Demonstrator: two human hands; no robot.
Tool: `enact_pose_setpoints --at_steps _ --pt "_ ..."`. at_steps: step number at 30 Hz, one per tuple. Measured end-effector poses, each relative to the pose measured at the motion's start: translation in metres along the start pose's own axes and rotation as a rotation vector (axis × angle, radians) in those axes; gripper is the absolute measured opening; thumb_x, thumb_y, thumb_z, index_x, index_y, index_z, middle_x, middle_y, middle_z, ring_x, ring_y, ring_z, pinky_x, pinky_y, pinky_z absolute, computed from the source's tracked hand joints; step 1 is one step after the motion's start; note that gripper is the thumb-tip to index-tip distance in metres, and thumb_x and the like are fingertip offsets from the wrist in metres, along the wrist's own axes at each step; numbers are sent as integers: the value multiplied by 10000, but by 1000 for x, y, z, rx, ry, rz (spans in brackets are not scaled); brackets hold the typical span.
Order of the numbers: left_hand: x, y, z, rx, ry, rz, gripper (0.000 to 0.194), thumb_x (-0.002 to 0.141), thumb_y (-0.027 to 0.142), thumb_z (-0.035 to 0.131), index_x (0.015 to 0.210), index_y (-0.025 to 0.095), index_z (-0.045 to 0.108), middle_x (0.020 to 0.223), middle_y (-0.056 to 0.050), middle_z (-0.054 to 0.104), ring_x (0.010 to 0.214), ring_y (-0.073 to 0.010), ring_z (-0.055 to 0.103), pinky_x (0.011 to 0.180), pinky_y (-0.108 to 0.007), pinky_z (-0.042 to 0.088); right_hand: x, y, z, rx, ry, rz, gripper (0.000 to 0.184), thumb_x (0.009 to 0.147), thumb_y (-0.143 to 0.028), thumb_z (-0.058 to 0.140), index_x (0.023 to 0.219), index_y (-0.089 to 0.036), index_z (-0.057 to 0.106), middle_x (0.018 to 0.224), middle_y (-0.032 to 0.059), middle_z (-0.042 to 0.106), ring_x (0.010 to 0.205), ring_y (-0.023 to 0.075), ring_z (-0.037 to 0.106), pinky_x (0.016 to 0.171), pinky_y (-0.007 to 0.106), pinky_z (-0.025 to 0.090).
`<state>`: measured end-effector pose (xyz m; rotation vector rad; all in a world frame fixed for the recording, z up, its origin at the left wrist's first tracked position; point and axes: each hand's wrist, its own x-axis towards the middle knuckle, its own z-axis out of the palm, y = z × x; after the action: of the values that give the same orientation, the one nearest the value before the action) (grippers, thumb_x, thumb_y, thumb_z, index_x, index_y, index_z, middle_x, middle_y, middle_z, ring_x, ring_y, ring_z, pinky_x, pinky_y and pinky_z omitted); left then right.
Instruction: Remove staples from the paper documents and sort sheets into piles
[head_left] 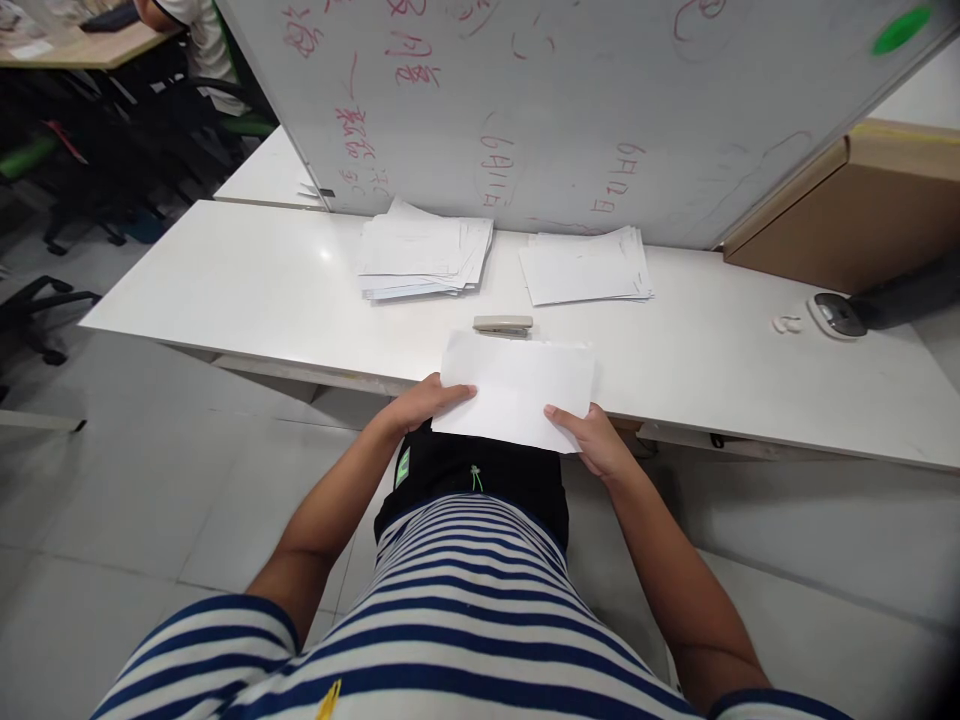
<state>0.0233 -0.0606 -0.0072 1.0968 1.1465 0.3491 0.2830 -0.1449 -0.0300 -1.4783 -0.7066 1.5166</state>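
A blank white sheet of paper (pixel 514 385) is held flat over the front edge of the desk. My left hand (pixel 431 402) pinches its left side, thumb on top and the other fingers hidden underneath. On the opposite side my right hand (pixel 589 435) grips the near right corner in the same way. Whether it is one sheet or several I cannot tell. Just beyond its far edge lies a beige stapler (pixel 502 326). Behind that are a thick, uneven stack of papers (pixel 420 250) on the left and a thinner stack (pixel 585 268) on the right.
A whiteboard (pixel 570 120) with red handwriting rises behind the white desk (pixel 247 270). At the right stand a brown cardboard box (pixel 847 215), a white-and-black device (pixel 838 316) and small white earbuds (pixel 786 324). A seated person (pixel 210 50) is visible at the upper left, near office chairs.
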Motion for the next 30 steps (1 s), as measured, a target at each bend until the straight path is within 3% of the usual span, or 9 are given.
enact_pose_setpoints --at_steps 10,17,22,30 --pt "-4 4 1 28 -1 31 559 732 499 743 1165 158 647 1154 -108 706 1094 -316 649 926 -403 539 1 6 -3 70 -4 -4 501 698 -419 819 1117 -179 683 1235 81 683 1138 257 643 1012 384 511" --pt "1 -3 11 -258 -23 86 596 706 435 804 1188 137 621 1193 -138 689 1079 -295 662 953 -428 541 7 8 -4 -58 33 -41 551 675 -452 828 1119 -161 679 1195 109 699 1115 267 653 1013 411 504" --pt "4 -11 21 -270 -49 65 599 708 429 810 1209 161 619 1197 -128 689 1090 -296 657 941 -442 550 10 13 0 -112 -1 -45 576 688 -476 807 1157 -170 671 1190 113 701 1117 267 653 1013 418 499" --pt "11 -9 20 -157 64 73 487 741 486 758 1085 155 664 1073 -120 723 942 -266 693 814 -394 572 3 9 -8 -373 169 -87 469 774 -543 701 1062 -172 704 1182 117 703 1137 289 643 1042 439 468"
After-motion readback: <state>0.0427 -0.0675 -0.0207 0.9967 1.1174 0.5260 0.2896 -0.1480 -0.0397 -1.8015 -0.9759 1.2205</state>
